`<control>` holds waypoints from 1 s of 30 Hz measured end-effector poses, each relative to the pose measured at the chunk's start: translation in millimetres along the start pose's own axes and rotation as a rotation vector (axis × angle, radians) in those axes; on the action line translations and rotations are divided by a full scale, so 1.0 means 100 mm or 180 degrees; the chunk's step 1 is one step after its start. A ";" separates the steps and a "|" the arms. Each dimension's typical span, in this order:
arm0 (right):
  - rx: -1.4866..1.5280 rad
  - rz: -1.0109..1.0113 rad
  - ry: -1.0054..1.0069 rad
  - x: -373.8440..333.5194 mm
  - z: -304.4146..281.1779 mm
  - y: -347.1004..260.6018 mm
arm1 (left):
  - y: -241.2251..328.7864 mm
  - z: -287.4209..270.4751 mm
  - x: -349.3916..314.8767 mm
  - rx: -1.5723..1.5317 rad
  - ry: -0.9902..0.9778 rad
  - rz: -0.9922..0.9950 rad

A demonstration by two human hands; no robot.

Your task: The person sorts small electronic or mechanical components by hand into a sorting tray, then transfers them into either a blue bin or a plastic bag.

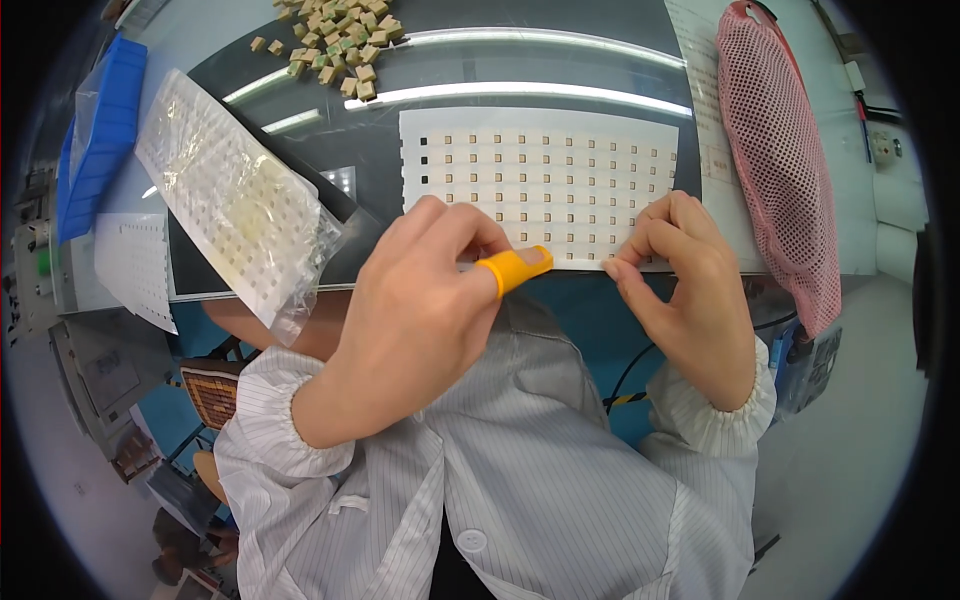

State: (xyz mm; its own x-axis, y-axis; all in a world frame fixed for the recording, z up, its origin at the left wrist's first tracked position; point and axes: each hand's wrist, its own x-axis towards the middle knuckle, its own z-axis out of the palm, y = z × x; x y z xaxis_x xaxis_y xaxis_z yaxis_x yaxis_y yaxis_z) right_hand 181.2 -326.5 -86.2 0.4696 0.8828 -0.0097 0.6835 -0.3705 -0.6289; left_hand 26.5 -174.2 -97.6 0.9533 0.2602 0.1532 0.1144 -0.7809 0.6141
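A white sheet (560,122) lies flat near the front edge of the table, with rows of small tan squares on it and a few black squares at its left side. Over the sheet's lower left part rests my left hand (415,300), its fingers curled. A yellow finger cot (520,268) covers its thumb, which lies along the sheet's near edge. Whatever those fingers grip is hidden. At the lower right edge of the sheet, my right hand (690,285) pinches with thumb and forefinger. Anything between these tips is too small to name.
A heap of small tan blocks (340,35) sits at the far side. To the left are a clear plastic bag (240,195) over a similar sheet, a blue tray (105,140) and another white sheet (135,262). A pink mesh bag (780,160) lies along the right.
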 end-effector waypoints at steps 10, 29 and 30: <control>0.0140 -0.0025 0.0060 0.00 0.02 0.02 | 0.16 0.53 -0.20 0.0738 0.0339 0.0751; -0.0084 -0.0227 0.1183 -0.31 0.08 0.39 | 0.24 0.90 -0.29 0.1697 0.0643 0.0442; -0.0080 -0.0222 0.1179 -0.30 0.07 0.37 | 0.26 0.90 -0.28 0.1720 0.0625 0.0412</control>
State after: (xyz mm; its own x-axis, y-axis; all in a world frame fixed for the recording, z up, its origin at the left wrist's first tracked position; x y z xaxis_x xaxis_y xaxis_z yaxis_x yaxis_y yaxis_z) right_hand 188.8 -364.4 -115.2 0.5886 0.7436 0.3171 0.7322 -0.3243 -0.5989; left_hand 27.5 -252.7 -155.8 0.9053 0.2034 0.3728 0.1758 -0.9786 0.1071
